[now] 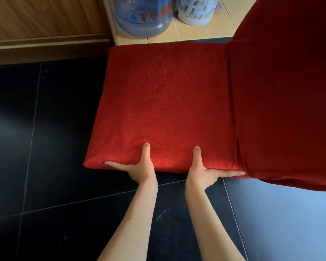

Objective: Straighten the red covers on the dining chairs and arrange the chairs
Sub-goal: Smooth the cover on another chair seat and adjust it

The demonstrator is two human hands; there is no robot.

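Our left hand and right hand clamp the red cover's near edge (thumbs on top, fingers straight, seemingly beneath), probably tugging it smooth.

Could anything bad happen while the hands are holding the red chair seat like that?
Maybe. The left hand and right hand have fingers down the near side of the red cover, thumbs on top, so a hard tug might bunch the smooth cloth. If the chair slides away from the person, it might bump the water jug or the flowered bin standing just beyond it.
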